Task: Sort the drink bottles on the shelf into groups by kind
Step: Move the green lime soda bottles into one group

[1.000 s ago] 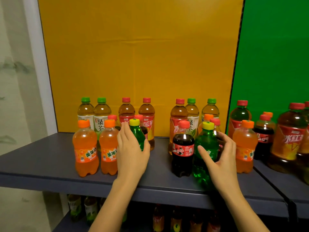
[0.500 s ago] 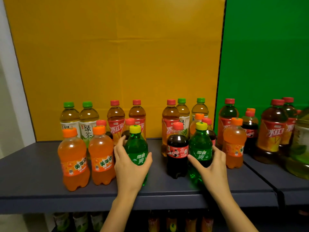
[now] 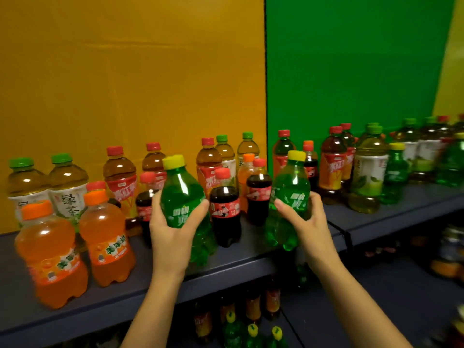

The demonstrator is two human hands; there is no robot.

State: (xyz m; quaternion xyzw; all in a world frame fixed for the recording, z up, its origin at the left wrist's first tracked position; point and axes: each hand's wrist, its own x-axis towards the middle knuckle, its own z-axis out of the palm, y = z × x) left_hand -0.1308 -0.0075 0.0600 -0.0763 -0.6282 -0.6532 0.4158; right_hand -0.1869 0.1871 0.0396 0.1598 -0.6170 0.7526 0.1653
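Note:
My left hand (image 3: 170,232) grips a green soda bottle with a yellow cap (image 3: 183,194), lifted off the grey shelf (image 3: 175,282) and tilted. My right hand (image 3: 306,222) grips a second green yellow-capped bottle (image 3: 288,192), held over the shelf's front edge. Two orange soda bottles (image 3: 50,249) stand at the front left. Two dark cola bottles (image 3: 226,209) stand between my hands. Behind them are green-capped tea bottles (image 3: 65,187) and red-capped iced tea bottles (image 3: 120,182).
To the right, a second shelf section (image 3: 401,209) holds more mixed bottles, among them a large green-tea bottle (image 3: 369,172) and a small green soda (image 3: 394,172). A lower shelf (image 3: 251,330) carries further bottles. Yellow and green panels back the shelves.
Both hands have lifted their green bottles off the shelf. The view has swung right and closer, bringing the right shelf section into sight.

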